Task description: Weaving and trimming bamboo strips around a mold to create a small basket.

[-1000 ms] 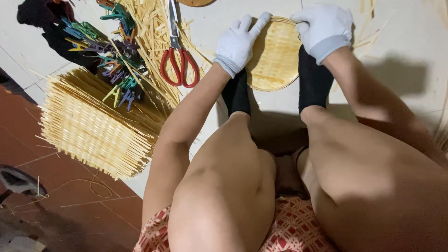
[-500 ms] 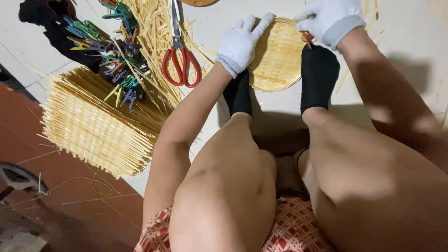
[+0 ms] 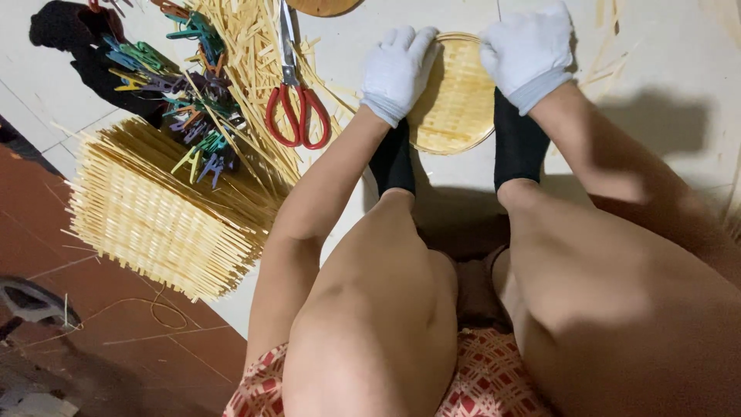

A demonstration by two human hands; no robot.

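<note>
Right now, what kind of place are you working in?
Probably a home floor used for bamboo weaving. Both gloved hands hold a round woven tray on pale tiles, beside a stack of woven mats, loose bamboo strips and red-handled scissors.

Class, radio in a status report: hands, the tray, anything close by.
Left hand and right hand, both gloved, grip round woven tray by its rim. Tray on floor between both feet. Scissors and strips lie left, apart.
</note>
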